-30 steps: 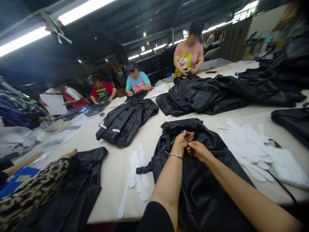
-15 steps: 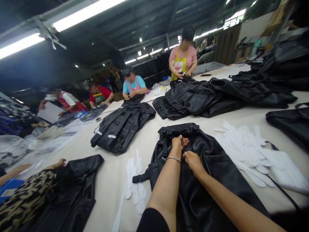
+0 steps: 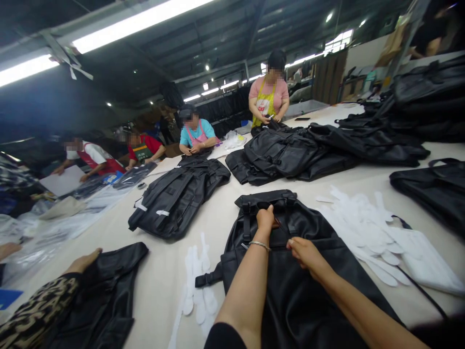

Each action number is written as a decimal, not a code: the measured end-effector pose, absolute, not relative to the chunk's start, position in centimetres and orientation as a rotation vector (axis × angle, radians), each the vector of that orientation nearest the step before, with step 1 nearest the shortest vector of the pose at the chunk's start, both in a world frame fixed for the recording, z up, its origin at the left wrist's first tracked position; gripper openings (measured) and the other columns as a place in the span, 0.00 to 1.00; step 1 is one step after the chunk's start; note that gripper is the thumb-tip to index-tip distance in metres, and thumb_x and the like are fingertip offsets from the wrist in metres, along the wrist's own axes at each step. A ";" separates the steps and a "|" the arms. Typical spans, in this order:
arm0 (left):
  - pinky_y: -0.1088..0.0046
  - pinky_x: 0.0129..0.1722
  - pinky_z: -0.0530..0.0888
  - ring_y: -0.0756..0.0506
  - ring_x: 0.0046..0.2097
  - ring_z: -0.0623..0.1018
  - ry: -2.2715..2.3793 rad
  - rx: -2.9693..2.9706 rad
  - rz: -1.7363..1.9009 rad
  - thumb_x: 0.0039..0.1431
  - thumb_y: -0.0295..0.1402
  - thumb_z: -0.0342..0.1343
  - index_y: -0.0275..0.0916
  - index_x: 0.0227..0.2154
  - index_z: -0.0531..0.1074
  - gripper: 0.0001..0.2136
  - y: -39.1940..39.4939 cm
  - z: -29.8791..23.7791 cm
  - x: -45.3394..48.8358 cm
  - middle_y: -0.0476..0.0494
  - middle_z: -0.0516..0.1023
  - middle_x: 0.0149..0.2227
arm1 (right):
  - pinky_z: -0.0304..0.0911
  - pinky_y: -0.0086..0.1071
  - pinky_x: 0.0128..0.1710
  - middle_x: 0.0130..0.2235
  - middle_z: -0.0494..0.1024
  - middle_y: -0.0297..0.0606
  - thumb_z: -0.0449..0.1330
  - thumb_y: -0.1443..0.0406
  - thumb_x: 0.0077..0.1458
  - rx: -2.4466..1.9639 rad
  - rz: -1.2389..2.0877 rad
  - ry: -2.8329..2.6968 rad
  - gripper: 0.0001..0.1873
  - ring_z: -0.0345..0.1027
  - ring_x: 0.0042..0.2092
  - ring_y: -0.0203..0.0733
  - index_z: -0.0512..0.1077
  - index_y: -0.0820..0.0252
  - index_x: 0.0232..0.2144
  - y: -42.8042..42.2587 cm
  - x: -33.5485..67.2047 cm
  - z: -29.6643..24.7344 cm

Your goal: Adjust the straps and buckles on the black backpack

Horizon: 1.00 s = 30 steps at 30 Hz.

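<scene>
"Since the entry centres on the nearest black bag point(image 3: 290, 291), where does it lie and how is it held?"

"Flat on the pale table point(image 3: 160, 281), directly under the person's forearms. Left hand point(image 3: 266, 218) sits over the bag's upper part, near a buckled strap point(image 3: 246, 223); its fingers are hidden, so its grip cannot be told. Right hand point(image 3: 305, 254) is a little apart from it, above the bag, thumb and fingers drawn together. Whether they pinch something thin cannot be told: black on black."

"Progress?"

"Judged mid-handling. The flap end is folded over, and both hands are occupied below it. No white strip shows on the visible part of this bag. Which detail is finished cannot be read."

"And around it?"

"White strips point(image 3: 189, 298) lie loose just beside it on the left; a larger white pile point(image 3: 363, 228) lies on the right. Apparently plenty unused."

"Comparison sample?"

"A second bag point(image 3: 178, 194), beyond the left strips, carries two small white pieces near its lower end. Farther back, a heap of black bags point(image 3: 286, 150); their state is unclear. At far left, a co-worker's hand point(image 3: 85, 261) rests at the edge of another black bag point(image 3: 109, 291)."
</scene>
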<state>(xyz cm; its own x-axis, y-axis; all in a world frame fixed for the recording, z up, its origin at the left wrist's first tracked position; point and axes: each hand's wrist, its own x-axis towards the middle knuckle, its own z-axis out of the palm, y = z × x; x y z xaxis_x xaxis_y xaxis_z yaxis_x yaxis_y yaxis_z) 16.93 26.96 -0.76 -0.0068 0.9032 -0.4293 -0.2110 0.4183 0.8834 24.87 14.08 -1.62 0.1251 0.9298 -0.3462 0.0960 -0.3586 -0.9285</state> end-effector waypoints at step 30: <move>0.78 0.39 0.66 0.52 0.34 0.71 1.154 2.197 0.212 0.44 0.23 0.52 0.37 0.37 0.70 0.14 35.4 3.9 10.1 0.50 0.74 0.33 | 0.35 0.24 0.14 0.13 0.50 0.24 0.51 0.56 0.46 -1.317 1.533 -1.016 0.14 0.39 0.14 0.25 0.64 0.62 0.23 12.0 30.2 4.1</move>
<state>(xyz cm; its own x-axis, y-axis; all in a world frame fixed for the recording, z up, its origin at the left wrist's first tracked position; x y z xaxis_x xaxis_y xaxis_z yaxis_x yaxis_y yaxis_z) 10.10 35.39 3.95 0.6017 0.7853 -0.1457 0.6819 -0.4100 0.6057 30.23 11.95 4.12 -0.0824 0.9504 -0.2998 -0.0936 -0.3069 -0.9471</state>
